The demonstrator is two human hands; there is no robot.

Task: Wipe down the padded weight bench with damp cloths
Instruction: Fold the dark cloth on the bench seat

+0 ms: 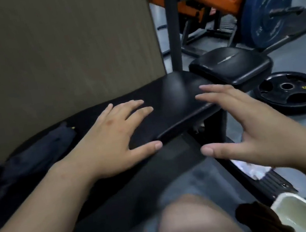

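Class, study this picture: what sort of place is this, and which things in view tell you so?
Most likely a gym: a blue weight plate beside an orange machine frame, a black weight plate lying on the floor, and a black padded bench.

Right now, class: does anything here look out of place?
A black weight plate lies flat on the floor beside the bench, not mounted like the blue plate behind; someone could trip on it.
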